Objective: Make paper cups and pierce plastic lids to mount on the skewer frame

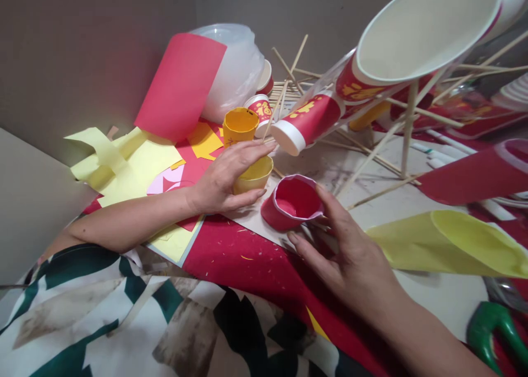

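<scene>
Craft-making corner, cut coloured paper, wooden sticks, paper cups, small scraps on red table covering

Left of upper centre on my feed, I see a red paper sheet in front of a whitish plastic bag. Pale yellow paper scraps lie below it. At lower right I make out a curved green object.

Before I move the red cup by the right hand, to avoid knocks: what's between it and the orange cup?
In the head view, the yellow cup sits between the red cup and the orange cup, the left hand around it.
</scene>
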A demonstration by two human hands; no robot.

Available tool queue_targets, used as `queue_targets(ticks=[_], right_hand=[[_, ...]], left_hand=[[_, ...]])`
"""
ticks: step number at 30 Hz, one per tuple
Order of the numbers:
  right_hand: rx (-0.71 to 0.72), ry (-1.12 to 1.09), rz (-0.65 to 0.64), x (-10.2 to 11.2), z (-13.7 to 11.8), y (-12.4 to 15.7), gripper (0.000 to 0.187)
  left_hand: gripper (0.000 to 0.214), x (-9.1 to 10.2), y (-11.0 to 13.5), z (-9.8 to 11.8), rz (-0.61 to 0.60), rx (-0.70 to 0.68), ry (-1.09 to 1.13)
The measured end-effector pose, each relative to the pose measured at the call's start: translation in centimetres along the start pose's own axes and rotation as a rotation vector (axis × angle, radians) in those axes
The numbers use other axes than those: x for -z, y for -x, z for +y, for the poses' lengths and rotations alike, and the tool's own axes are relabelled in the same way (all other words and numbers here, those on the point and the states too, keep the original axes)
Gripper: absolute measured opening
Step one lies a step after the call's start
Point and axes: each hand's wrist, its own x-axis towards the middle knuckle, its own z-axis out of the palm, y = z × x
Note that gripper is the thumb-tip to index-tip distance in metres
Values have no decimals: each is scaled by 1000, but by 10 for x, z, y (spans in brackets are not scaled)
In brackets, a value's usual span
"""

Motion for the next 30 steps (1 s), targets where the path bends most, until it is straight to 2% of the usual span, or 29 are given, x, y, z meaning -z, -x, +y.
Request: queue_targets(ticks=[10,13,15,18,20,22,26,30], right_hand=[[1,8,-3,1,0,1,85],[4,17,-5,2,-1,2,85],[2,23,-6,2,-1,2,85],[18,32,5,3,-1,1,85],[31,38,15,3,-2,1,86],[38,44,21,3,-3,1,85],[43,47,24,3,-5,1,85],[35,54,29,4,-5,2,85]], left_hand=[[72,5,-2,0,-9,7,50],[64,10,-5,5,1,62,89],[51,16,-9,7,96,162,110],[26,34,-20,1,344,374,92],[16,50,-27,-10,409,444,47],[15,66,-32,-23,311,594,-37],[16,81,-32,-40,-107,933,-260],[10,80,-31,-40,-338,1032,-409]])
